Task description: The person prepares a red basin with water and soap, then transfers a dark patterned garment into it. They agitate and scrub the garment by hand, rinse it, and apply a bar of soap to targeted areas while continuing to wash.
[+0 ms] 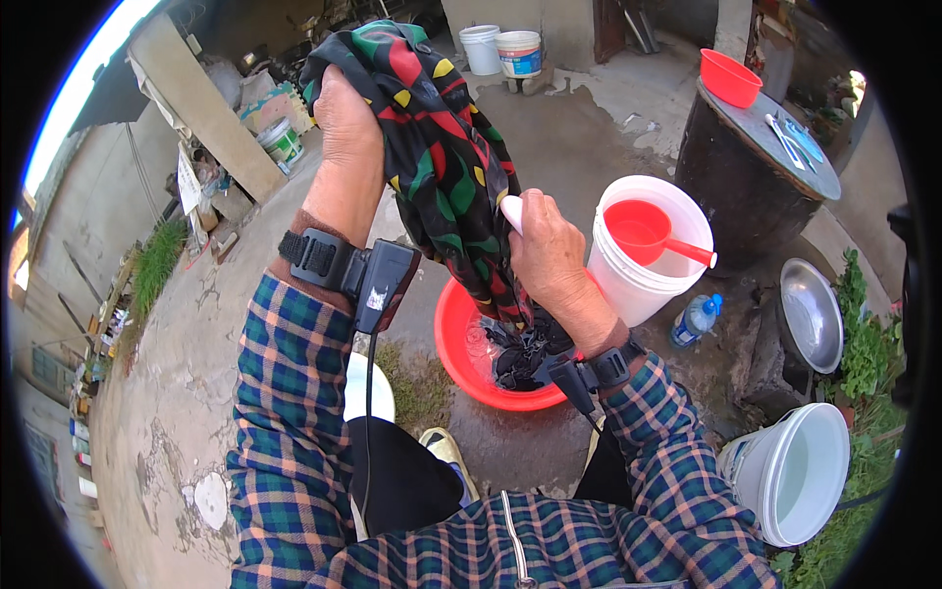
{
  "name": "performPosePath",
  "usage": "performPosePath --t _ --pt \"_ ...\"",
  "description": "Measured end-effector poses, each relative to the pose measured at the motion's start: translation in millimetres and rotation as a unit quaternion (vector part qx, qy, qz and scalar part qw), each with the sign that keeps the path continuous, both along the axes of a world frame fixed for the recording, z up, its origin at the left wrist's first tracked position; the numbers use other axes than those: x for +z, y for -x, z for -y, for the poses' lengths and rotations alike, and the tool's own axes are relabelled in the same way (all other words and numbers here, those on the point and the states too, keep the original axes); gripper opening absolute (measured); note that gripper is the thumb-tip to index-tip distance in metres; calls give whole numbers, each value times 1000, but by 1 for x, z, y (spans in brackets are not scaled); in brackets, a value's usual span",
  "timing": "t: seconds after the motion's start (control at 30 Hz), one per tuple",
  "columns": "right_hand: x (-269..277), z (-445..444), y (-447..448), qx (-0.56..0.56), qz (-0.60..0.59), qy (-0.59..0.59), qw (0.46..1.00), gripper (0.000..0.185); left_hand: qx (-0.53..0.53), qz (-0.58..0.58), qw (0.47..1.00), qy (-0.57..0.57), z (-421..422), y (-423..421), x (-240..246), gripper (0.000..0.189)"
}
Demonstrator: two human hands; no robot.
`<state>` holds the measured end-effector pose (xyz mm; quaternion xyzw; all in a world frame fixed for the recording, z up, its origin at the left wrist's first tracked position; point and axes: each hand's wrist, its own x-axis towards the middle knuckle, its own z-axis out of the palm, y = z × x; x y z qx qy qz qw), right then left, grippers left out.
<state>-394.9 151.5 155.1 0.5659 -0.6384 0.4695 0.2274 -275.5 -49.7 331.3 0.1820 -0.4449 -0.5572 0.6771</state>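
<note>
My left hand (344,118) grips the upper part of a wet black garment (456,162) patterned in red, green and yellow, and holds it raised. The cloth hangs down towards a red plastic basin (450,346) on the ground, where dark fabric (519,361) lies in some water. Beside the hanging cloth, my right hand (544,247) is closed around a pale bar of soap (513,212), whose end shows against the fabric. The lower end of the garment reaches the basin, and the folds hide where it meets the dark cloth.
Right of the basin stands a white bucket (647,294) with a red dipper (639,232) inside. Further right are a blue-capped bottle (694,322), a metal bowl (809,316) and a bucket of water (809,471). A red bowl (730,79) and brushes (786,140) sit on a round drum (743,177).
</note>
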Motion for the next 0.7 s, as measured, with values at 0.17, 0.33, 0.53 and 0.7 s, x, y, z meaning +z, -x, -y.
performPosePath --t 0.17,0.33,0.53,0.7 --pt "-101 -12 -29 -33 -31 -457 888 16 198 233 936 176 8 8 8 33" --pt "-91 -17 -16 11 -21 -507 861 23 298 331 872 205 26 -8 2 28" --pt "-1 3 -23 6 -20 -20 1000 25 248 269 919 143 -1 -7 7 38" --pt "-109 -9 -56 -30 -130 -453 881 26 214 185 959 2 -36 1 17 62"
